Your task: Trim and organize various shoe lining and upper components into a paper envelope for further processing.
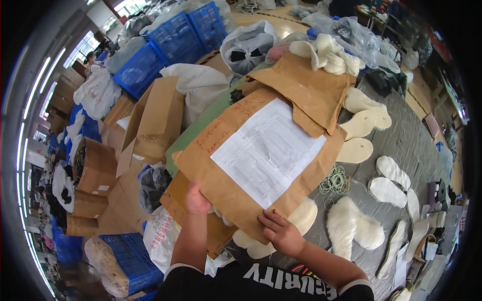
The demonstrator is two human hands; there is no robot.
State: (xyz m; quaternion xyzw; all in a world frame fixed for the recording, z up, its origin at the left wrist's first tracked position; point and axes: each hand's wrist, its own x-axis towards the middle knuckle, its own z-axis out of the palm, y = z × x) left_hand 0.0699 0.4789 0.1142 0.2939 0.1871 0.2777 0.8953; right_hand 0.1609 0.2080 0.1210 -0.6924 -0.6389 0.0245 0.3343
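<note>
A large brown paper envelope (196, 163) with red handwriting is held up at a tilt over the table. A white printed sheet (268, 153) lies on its face. My left hand (197, 200) grips the envelope's near-left edge, thumb on top. At the near-right edge, my right hand (282, 233) is closed on the paper beside the sheet's lower corner, its fingers on top. Beneath the envelope, cream insoles (304, 216) stick out, partly hidden. More brown paper (307, 85) lies behind it, with fluffy cream insoles (329, 54) on top.
Fleecy insoles (354, 223) and flat ones (387, 192) lie on the dark table cover (386, 145), by a heap of greenish rubber bands (335, 180). Cardboard boxes (160, 110) and blue crates (173, 37) stand left and behind. A clear plastic bag (248, 45) holds dark pieces.
</note>
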